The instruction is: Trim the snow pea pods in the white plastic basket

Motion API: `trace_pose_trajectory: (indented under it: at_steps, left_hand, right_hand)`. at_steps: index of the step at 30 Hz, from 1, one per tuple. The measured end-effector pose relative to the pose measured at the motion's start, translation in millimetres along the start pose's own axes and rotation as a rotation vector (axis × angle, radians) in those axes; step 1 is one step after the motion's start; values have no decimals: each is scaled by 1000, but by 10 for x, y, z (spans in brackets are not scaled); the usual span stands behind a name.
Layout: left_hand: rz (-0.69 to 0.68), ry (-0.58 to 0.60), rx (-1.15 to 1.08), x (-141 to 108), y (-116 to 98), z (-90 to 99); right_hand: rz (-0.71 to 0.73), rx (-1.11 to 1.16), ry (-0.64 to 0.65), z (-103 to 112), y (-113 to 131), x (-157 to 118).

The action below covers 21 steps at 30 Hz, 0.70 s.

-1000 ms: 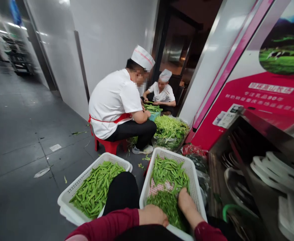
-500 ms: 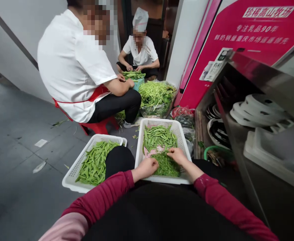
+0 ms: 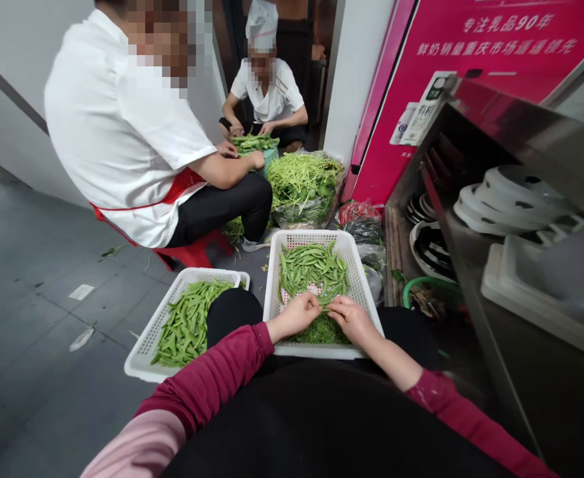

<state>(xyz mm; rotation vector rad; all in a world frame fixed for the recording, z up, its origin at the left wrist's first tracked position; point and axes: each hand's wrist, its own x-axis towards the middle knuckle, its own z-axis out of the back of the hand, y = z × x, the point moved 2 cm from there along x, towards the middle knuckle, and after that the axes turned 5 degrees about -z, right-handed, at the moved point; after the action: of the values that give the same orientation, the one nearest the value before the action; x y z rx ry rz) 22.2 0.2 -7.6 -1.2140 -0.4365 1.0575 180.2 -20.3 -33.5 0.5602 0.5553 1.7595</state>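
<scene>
The left hand (image 3: 299, 315) was nearly closed, its fingers curled in and thumb and forefinger pinched together at one end of a green pod (image 3: 324, 307). The right hand (image 3: 350, 319) was half closed, its thumb and fingertips pinching the other end; the fingers hid much of the pod. It lay between the two hands, above the middle of the front basket (image 3: 368, 295), its long axis running roughly from left to right.

Below the hands, at the near end of that basket, was one heap of fine green trimmings (image 3: 323, 330); at the far end lay one heap of whole pods (image 3: 314, 264), pointing many ways and too many to count. The basket's long axis ran away from the wearer.

To the left, beside one black-clad knee (image 3: 233, 312), stood the left basket (image 3: 143, 346), slanting away to the right, with one pile of pods (image 3: 185, 326) and a second white rim (image 3: 245, 280) showing at its far corner. Beyond were two people in white, one on a red stool (image 3: 192, 253), and one large bag of greens (image 3: 304, 182).
</scene>
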Motion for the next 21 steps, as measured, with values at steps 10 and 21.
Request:
trace_pose_trajectory:
  at_steps: [10,21]
  left_hand:
    - [-40,-17,-380,-124,-107,-107]
    - [33,37,545,-86,335,94]
  right_hand:
    - [-112,436,-148,5,146,-80]
    - [-360,853,-441,540,54,-138]
